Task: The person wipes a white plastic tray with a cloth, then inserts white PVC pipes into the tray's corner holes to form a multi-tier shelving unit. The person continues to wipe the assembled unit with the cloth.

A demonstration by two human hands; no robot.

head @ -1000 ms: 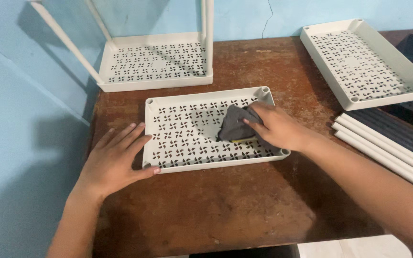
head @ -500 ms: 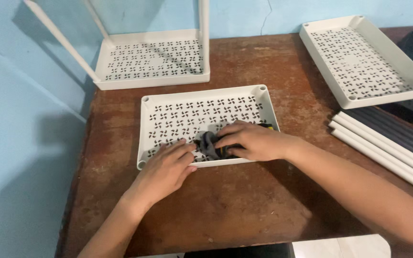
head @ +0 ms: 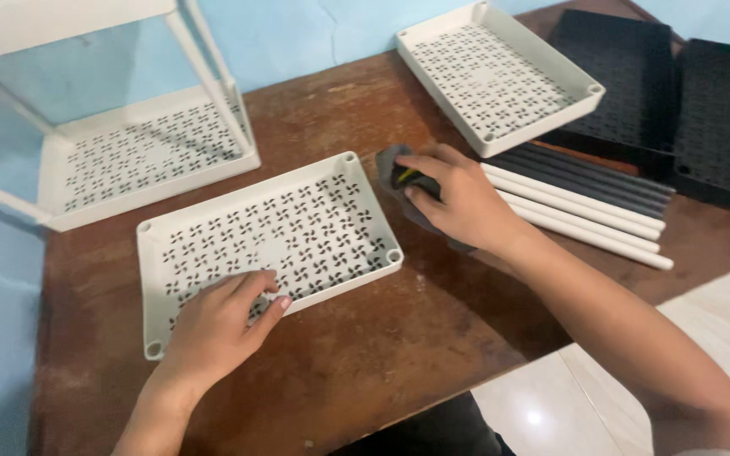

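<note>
Now your left hand (head: pixel 217 325) lies flat on the tray (head: pixel 268 245) to steady it; your right hand (head: pixel 458 198) grips the cloth (head: pixel 390 165) past the tray's right edge.

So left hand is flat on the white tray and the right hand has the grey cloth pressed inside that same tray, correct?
Not quite. The left hand does rest on the white tray, but the right hand holds the grey cloth outside it, on the wooden table just past the tray's right end. The head view shows this.
</note>
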